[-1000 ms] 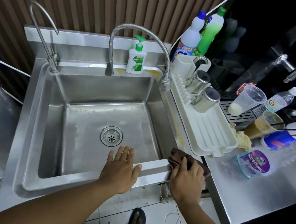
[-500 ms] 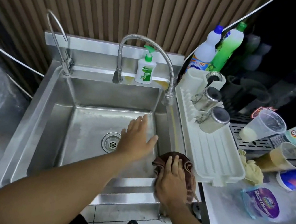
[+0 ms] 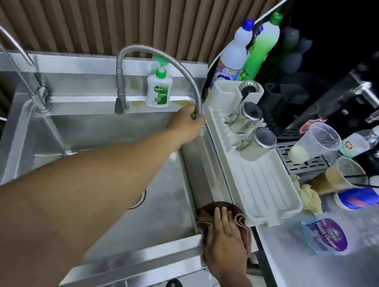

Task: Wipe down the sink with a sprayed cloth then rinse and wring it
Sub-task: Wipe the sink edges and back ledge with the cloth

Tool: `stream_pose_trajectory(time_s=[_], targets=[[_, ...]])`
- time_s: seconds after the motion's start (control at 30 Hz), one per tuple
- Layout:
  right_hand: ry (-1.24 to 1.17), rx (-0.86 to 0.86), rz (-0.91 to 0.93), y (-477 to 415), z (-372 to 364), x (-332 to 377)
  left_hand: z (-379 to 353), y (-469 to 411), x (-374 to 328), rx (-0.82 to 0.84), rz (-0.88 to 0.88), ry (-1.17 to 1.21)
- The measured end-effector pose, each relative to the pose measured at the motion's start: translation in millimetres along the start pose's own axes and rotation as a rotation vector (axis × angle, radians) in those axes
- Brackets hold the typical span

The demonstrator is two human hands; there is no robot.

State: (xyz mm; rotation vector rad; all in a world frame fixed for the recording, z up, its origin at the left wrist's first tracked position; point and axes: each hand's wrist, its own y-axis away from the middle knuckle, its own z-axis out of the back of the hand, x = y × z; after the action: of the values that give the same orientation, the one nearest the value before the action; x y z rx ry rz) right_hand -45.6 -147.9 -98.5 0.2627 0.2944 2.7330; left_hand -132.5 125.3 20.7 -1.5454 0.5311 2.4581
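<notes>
Since the frame 0.5 s ago, the L hand (image 3: 186, 124) had left the basin and reached to the sink's (image 3: 143, 247) back-R corner, where its fingers curled round the lower end of the flex faucet (image 3: 148, 50). The R hand (image 3: 225, 242) had stayed put.

Nearest, at the sink's front-R corner, the R hand lay flat w/ fingers straight, pressing on the brown cloth (image 3: 218, 213), which sat bunched on the rim there. Inside the sink, the drain (image 3: 139, 199) showed only as a sliver beside the L forearm.

Just R of the sink, a white dish rack (image 3: 262, 191) ran along the rim w/ 2 steel cups (image 3: 249, 114) leaning at its far end. Further R of the sink, a glass-cleaner spray bottle (image 3: 325, 233) lay on the steel counter (image 3: 310, 284).

On the sink's back ledge stood a soap pump bottle (image 3: 158, 89), under the faucet's arch. A 2nd, thin tap (image 3: 12, 55) rose at the sink's back-L corner. Beyond the sink's back-R corner, a blue-capped white bottle (image 3: 236, 52) and a green bottle (image 3: 262, 46) stood side by side.
</notes>
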Motion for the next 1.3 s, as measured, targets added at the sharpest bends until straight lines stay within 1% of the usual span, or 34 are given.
stream_pose_trajectory(time_s=[0.1,0.2,0.3,0.43,0.5,0.6,0.7,0.8,0.93,1.03,1.1,1.17,1.23,1.27,1.3], targets=[[-0.029,-0.019,0.001,-12,5,9,3,18,14,-0.065,-0.108,0.013],[-0.031,0.040,-0.030,-27,12,14,1,43,37,-0.204,-0.203,-0.007],[-0.024,0.048,-0.062,-43,16,21,0,61,54,-0.330,-0.239,0.056],[0.046,0.065,-0.038,-76,20,28,16,74,65,-0.407,-0.238,0.078],[0.084,0.065,-0.011,-93,24,32,22,81,66,-0.417,-0.213,0.087],[0.107,0.082,0.013,-112,30,38,32,87,69,-0.457,-0.118,0.099],[0.124,0.088,0.039,-115,34,35,42,90,76,-0.560,-0.043,0.089],[0.159,0.097,0.078,-104,35,26,49,99,81,-0.683,0.028,0.152],[0.176,0.092,0.093,-90,33,19,52,107,85,-0.844,0.131,0.299],[0.175,0.086,0.089,-84,32,15,53,109,86,-0.983,0.242,0.459],[0.175,0.078,0.091,-80,29,12,56,107,90,-1.094,0.330,0.670],[0.173,0.095,0.093,-76,25,8,60,103,94,-1.169,0.401,0.943],[0.184,0.083,0.098,-74,21,5,66,96,91,-1.167,0.487,1.171],[0.183,0.074,0.102,-73,21,4,68,94,87,-1.122,0.553,1.264],[0.183,0.072,0.107,-74,21,4,68,91,82,-1.042,0.629,1.338]])
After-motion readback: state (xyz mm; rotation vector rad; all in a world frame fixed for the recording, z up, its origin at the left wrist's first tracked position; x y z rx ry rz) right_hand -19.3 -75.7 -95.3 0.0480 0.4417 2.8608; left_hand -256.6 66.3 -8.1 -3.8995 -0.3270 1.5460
